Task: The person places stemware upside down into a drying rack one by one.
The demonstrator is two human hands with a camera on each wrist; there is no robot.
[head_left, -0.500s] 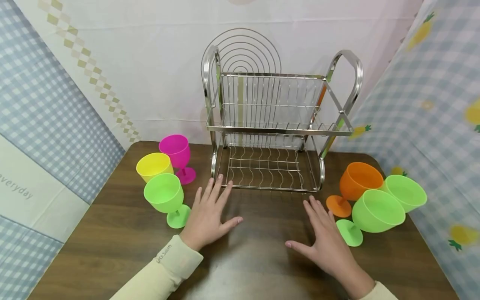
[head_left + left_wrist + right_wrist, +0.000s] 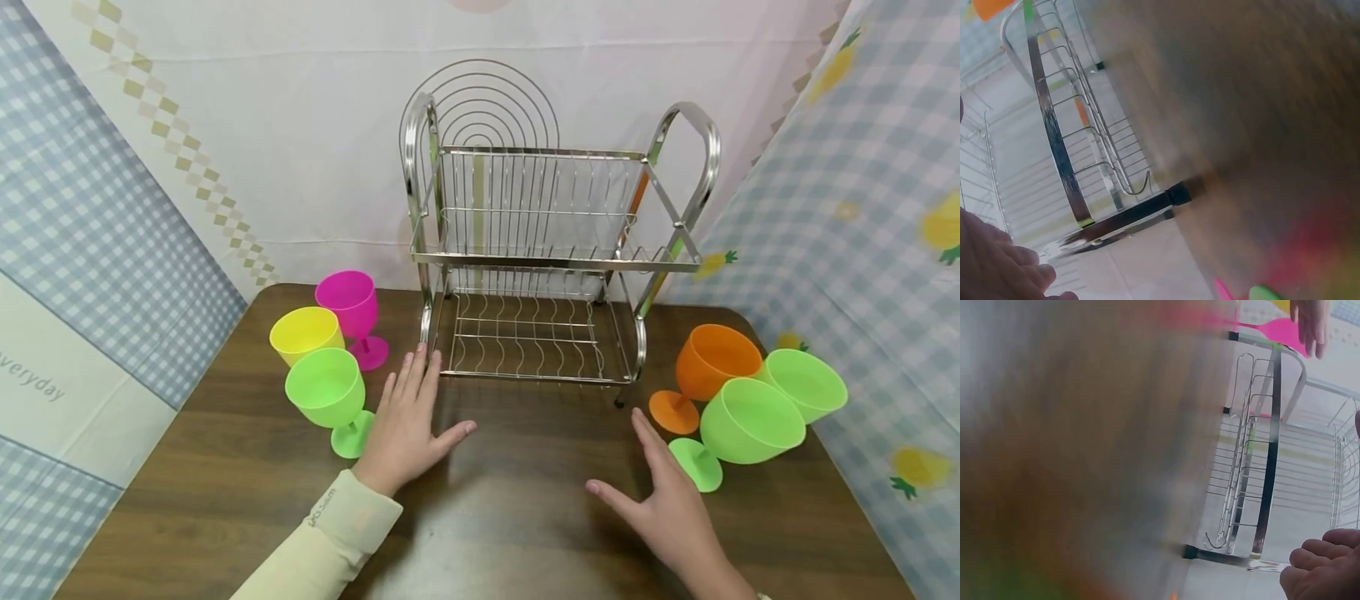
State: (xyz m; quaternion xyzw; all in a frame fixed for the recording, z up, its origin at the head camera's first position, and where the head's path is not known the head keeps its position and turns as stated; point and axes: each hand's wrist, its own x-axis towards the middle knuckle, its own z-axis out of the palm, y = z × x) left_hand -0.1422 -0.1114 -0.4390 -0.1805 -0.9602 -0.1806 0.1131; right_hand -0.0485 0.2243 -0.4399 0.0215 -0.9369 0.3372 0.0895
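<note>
My left hand (image 2: 405, 425) is spread above the table with nothing in it, fingertips near the rack's front left corner. Beside it stand a light green goblet (image 2: 326, 387), a yellow goblet (image 2: 306, 333) and a magenta goblet (image 2: 348, 302). My right hand (image 2: 667, 508), also empty, has its thumb held apart from straight fingers. To its right are an orange goblet (image 2: 716, 363) and two light green goblets, the nearer goblet (image 2: 752, 422) partly covering the farther goblet (image 2: 806, 383). Between and beyond the hands is a two-tier metal dish rack (image 2: 558, 264), also seen in both wrist views.
The rack stands toward the back of the brown wooden table (image 2: 517, 517). Behind it hangs a white cloth (image 2: 300, 125). Blue checked cloth (image 2: 847, 250) borders the right side, and a similar checked cloth (image 2: 97, 167) borders the left.
Both hands have drawn slightly away from the rack. The right hand has moved a little right and turned more on edge; the left has shifted slightly left. The goblets and rack stay in place.
</note>
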